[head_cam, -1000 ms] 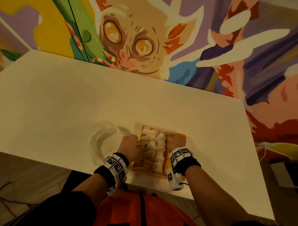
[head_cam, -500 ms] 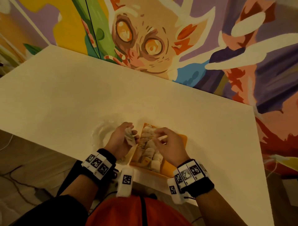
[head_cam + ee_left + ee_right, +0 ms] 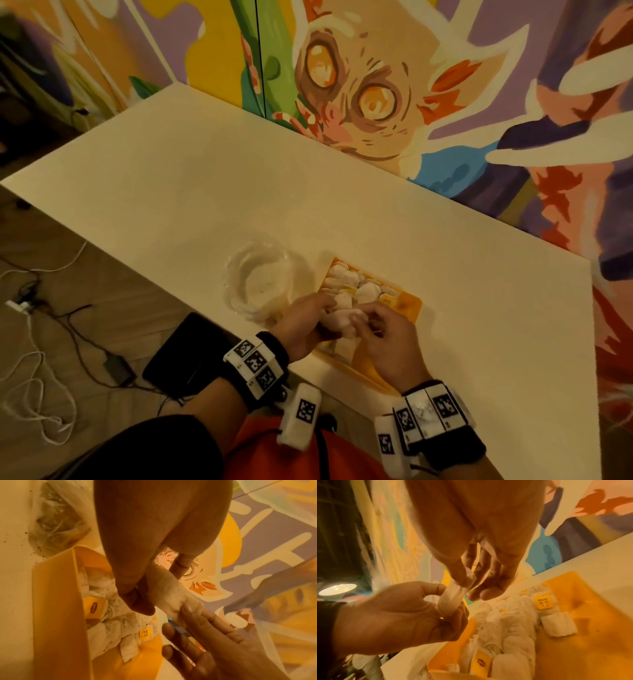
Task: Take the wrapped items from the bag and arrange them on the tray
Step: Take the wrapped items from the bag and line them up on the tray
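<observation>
An orange tray (image 3: 409, 303) lies near the table's front edge with several white wrapped items (image 3: 354, 286) packed in its left part, some with yellow tags (image 3: 94, 608). Both hands hold one white wrapped item (image 3: 339, 318) just above the tray's near left corner. My left hand (image 3: 323, 310) grips its lower end (image 3: 447, 607) between thumb and fingers. My right hand (image 3: 359, 320) pinches its upper end (image 3: 468, 578) between thumb and forefinger; its other fingers are spread. The crumpled clear plastic bag (image 3: 260, 284) lies left of the tray.
The right part of the tray (image 3: 590, 615) is bare. The white table (image 3: 205, 205) stretches back to a painted wall (image 3: 359, 96). Cables (image 3: 37, 377) and a dark flat object (image 3: 185, 349) lie on the floor at left, below the table's front edge.
Both hands were down on the items in the tray. The left hand then lifted one wrapped item, and the right hand has now taken its other end. The view has swung left.
</observation>
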Tool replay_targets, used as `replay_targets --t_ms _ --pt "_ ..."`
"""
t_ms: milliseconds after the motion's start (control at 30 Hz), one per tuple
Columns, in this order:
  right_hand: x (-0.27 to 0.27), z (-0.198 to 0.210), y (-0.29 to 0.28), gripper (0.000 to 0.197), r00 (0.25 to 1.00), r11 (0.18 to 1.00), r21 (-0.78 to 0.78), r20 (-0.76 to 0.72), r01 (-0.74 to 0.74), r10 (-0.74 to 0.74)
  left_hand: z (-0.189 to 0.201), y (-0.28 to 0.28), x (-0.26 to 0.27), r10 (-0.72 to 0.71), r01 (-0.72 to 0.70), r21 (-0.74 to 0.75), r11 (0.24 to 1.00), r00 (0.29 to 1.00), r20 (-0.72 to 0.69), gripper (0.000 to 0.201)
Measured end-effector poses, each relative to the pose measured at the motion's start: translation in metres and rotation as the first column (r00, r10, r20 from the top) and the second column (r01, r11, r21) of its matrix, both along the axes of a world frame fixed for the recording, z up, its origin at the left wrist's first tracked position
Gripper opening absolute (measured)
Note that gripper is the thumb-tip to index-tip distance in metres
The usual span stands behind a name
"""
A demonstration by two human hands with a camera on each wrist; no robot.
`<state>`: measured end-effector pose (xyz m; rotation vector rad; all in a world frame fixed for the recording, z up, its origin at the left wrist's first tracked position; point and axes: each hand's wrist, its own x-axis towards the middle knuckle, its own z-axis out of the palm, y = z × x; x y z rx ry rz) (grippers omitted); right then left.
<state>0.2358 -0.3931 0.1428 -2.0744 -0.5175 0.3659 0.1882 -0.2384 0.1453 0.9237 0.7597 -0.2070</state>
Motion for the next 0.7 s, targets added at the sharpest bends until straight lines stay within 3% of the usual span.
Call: replay_targets --t_ms 233,333,400,500,567,700 --pt "0.000 0.004 -0.012 0.032 0.999 0.999 0.024 0.022 0.049 -0.050 -0.002 0.005 0.008 -0.195 0.184 0.163 0.969 0.979 0.053 0.014" --pt "0.003 0.002 -0.009 0.040 0.997 0.998 -0.021 0.049 0.066 -0.065 -0.003 0.014 0.010 -0.313 0.277 0.308 0.910 0.947 0.075 0.016" --pt "0.005 0.002 -0.005 0.034 0.996 0.996 -0.045 0.063 0.073 -0.070 -0.007 0.020 0.011 -0.412 0.329 0.456 0.827 0.906 0.094 0.015" --pt "0.007 0.008 0.002 0.013 0.993 0.992 -0.089 0.083 0.094 -0.087 -0.011 0.028 0.016 -0.576 0.346 0.709 0.615 0.811 0.104 0.015" --pt "0.007 0.012 0.005 0.012 0.992 0.989 -0.107 0.087 0.102 -0.093 -0.014 0.031 0.021 -0.626 0.326 0.791 0.518 0.774 0.091 0.012" --pt "0.006 0.009 0.012 0.016 0.974 0.975 -0.011 -0.044 0.220 -0.220 -0.015 0.035 0.027 -0.620 0.280 0.778 0.563 0.766 0.173 0.011"
